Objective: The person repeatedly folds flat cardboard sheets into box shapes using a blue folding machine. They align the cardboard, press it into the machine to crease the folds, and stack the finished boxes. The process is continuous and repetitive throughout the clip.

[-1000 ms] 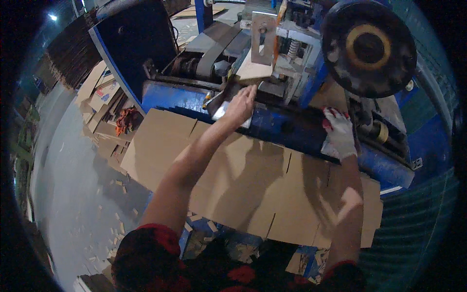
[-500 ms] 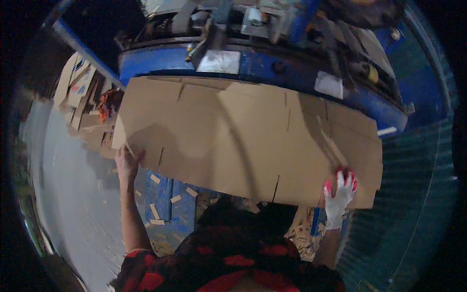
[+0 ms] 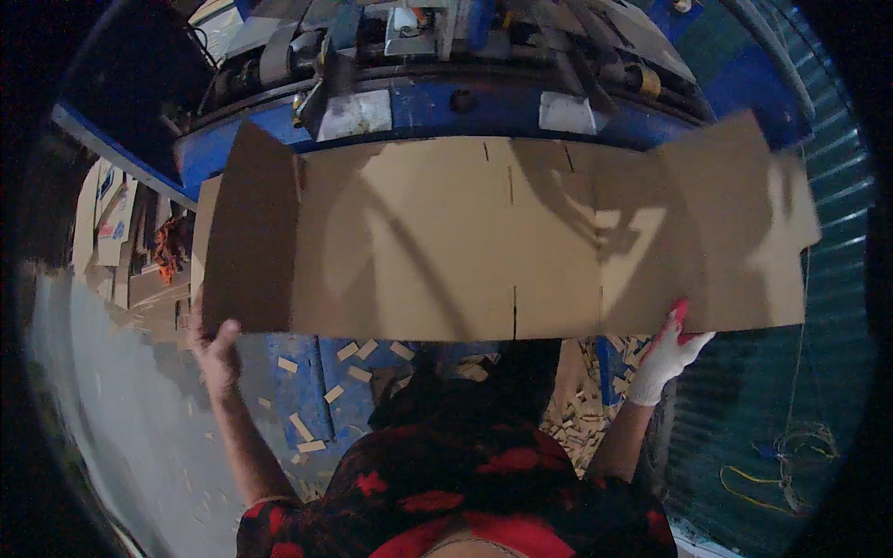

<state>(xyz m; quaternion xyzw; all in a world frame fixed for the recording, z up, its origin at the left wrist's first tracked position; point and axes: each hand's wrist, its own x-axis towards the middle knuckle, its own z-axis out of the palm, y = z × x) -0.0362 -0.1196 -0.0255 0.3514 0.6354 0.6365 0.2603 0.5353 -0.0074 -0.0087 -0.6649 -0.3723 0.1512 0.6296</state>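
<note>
Cardboard sheet lifted higher | flat, creased | left hand, gloved right hand gripping

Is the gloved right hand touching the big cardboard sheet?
Touching. The head view shows the right hand in a white glove gripping the lower edge of the cardboard sheet, fingertips pressed against it.

A: Wide brown cardboard box blank, flat, slotted, spread across the middle; left flap folded, in shadow.
B: Over at far left, white printed cartons leaning in a stack; red and blue marks.
</note>
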